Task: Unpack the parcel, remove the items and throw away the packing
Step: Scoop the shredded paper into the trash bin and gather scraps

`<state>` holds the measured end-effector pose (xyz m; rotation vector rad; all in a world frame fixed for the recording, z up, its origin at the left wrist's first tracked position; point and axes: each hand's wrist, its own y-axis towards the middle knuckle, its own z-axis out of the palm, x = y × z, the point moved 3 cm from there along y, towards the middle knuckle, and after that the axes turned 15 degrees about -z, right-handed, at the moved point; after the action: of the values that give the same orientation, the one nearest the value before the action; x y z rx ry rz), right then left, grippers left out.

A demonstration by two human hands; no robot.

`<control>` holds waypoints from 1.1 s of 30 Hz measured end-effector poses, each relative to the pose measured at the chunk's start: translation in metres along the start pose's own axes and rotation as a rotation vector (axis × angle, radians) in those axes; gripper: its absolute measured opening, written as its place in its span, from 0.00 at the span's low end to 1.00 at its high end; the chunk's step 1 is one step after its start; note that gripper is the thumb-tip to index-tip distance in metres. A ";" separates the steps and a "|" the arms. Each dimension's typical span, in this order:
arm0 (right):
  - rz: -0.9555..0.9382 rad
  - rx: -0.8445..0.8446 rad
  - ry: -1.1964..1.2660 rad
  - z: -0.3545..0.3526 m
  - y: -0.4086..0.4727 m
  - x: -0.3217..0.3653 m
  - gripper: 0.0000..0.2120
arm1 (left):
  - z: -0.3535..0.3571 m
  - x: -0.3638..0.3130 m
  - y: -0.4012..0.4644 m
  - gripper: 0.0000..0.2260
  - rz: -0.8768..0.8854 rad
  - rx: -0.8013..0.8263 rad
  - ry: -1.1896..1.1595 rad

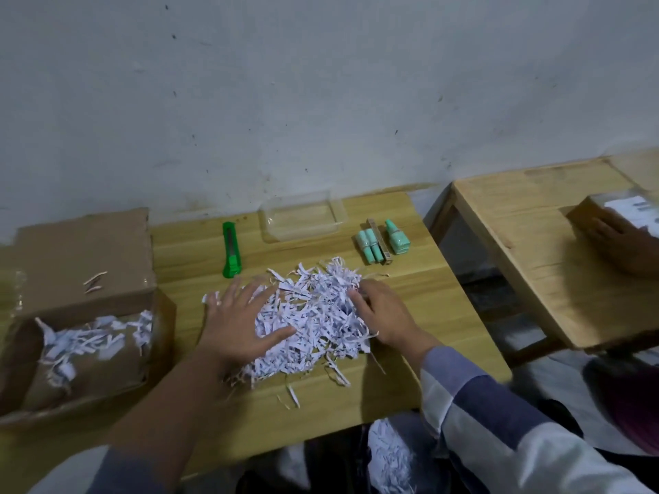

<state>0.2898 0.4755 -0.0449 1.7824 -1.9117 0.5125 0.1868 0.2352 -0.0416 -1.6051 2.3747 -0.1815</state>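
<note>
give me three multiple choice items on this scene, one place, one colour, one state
1. Where does the green plastic box cutter lie?
A. inside the box
B. on the wooden table, beyond the left hand
C. on the floor

2. What colour are the small bottles beside the clear plastic tray?
A. red
B. black
C. mint green

3. How is the brown cardboard box?
A. open, some shreds inside
B. taped shut
C. flattened

Answers: B, it lies flat on the tabletop; C, their bodies are pale green; A, its flap stands up and shredded white paper shows inside.

Open cardboard box (78, 315) at table's left, shredded white paper (313, 315) heaped mid-table, mint items (381, 242) behind.
</note>
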 end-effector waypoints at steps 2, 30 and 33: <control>-0.025 0.081 -0.047 0.007 0.002 0.007 0.24 | 0.002 0.017 -0.004 0.50 -0.057 0.055 -0.013; -0.201 0.181 0.125 0.031 0.025 0.032 0.42 | 0.027 0.034 0.008 0.59 -0.154 0.048 -0.118; -0.318 0.251 -0.044 0.047 0.028 0.032 0.45 | 0.028 0.019 0.003 0.59 -0.036 0.013 -0.113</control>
<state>0.2566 0.4255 -0.0635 2.2235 -1.6009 0.6225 0.1859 0.2195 -0.0723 -1.6086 2.2566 -0.1099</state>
